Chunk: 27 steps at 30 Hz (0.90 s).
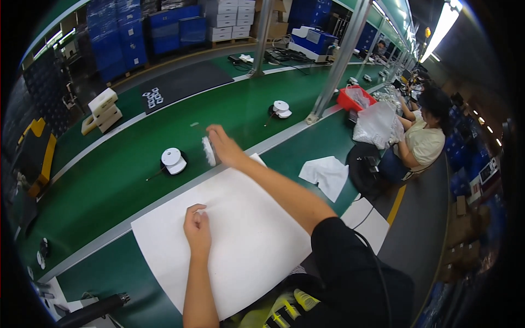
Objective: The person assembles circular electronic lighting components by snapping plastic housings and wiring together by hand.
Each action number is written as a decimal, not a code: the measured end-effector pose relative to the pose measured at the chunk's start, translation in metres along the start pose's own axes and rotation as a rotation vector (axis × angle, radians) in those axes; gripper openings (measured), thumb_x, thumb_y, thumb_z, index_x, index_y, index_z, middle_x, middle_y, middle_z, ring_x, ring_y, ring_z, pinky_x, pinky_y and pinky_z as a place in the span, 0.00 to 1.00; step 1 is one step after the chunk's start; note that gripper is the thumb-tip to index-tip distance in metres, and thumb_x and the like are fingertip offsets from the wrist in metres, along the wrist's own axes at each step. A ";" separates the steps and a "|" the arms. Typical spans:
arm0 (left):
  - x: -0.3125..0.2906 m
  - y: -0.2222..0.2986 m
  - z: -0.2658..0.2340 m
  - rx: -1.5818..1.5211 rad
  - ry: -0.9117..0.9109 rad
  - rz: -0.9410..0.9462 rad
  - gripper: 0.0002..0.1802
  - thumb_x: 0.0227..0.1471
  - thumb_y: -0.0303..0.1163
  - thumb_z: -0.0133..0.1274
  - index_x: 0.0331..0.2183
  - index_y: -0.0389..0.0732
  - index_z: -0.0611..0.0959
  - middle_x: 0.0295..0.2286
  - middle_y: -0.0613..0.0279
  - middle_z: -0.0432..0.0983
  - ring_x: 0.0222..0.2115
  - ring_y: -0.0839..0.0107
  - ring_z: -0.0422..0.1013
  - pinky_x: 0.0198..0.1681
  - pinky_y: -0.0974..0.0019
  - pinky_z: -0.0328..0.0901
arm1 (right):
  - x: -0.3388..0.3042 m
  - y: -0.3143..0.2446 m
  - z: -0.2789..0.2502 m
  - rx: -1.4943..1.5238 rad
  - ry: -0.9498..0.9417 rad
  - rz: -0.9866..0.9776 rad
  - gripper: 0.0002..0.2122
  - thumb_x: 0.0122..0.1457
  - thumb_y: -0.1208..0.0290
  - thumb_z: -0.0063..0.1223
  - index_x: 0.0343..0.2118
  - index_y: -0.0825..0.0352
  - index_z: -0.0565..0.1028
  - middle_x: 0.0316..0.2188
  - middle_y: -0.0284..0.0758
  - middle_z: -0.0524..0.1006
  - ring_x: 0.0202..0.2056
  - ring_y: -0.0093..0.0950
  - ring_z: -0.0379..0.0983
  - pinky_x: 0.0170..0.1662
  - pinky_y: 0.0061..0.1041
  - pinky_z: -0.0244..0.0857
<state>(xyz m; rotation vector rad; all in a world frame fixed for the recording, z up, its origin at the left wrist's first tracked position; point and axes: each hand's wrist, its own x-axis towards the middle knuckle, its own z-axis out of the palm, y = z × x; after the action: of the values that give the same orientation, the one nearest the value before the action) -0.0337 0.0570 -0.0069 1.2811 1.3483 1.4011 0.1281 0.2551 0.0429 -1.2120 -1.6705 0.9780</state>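
Green conveyor belt [117, 164], green desk [284, 164] alongside, white sheet [257, 235] on the desk, my left hand [197, 228] over the sheet, fingers curled, contents I cannot determine, my right hand [226, 147] above the belt's near side, fingers grasping a white round unit [208, 151], edge-on, blurred.

Green bench [298, 150] bears white sheet [254, 235]; crumpled cloth [330, 174]
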 end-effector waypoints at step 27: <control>-0.006 -0.002 0.003 -0.061 -0.058 -0.105 0.11 0.62 0.26 0.41 0.37 0.41 0.79 0.26 0.73 0.69 0.23 0.85 0.58 0.28 0.77 0.55 | -0.124 0.026 0.013 1.460 -0.442 0.208 0.25 0.66 0.46 0.27 0.61 0.52 0.61 0.33 0.44 0.72 0.26 0.30 0.65 0.29 0.27 0.61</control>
<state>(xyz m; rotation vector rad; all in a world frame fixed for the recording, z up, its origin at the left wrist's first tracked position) -0.0298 0.0522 -0.0098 1.1851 1.3052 1.3137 0.1476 0.1398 -0.0079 -0.1409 -0.6397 2.1149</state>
